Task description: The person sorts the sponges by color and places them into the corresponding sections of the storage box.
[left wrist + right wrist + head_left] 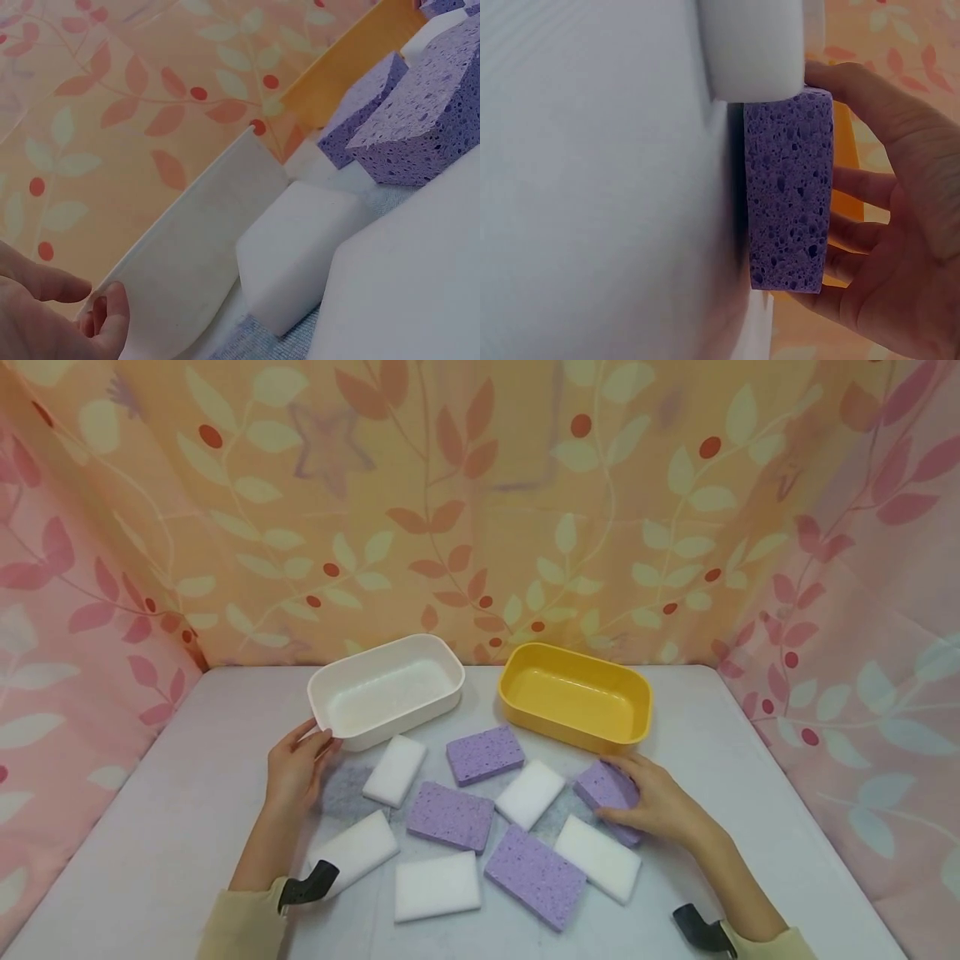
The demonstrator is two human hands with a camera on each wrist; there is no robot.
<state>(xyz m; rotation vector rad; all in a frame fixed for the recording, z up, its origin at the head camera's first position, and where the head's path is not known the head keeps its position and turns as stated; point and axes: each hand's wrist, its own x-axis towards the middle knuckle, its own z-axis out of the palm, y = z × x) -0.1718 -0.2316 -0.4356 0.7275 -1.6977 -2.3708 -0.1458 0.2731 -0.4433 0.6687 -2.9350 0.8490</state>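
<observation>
My left hand (292, 770) is at the near left corner of a white plastic basin (405, 718). In the left wrist view, its thumb and curled fingers pinch the basin's edge. On the right, my right hand (663, 802) reaches over a purple sponge (602, 785) lying on the table. Thumb and fingers span that sponge from two sides, as the right wrist view shows, with the fingertips partly hidden behind it. Beside this sponge is a white sponge (597, 857). A yellow basin (555, 727) stands just beyond the right hand.
Between the hands lie more purple sponges (450, 816) and several white sponges (437, 887), spread on a white-covered table (172, 827). Both basins stand at the back, close to a flowered curtain (480, 527). Pink curtains (847, 568) hang at the sides.
</observation>
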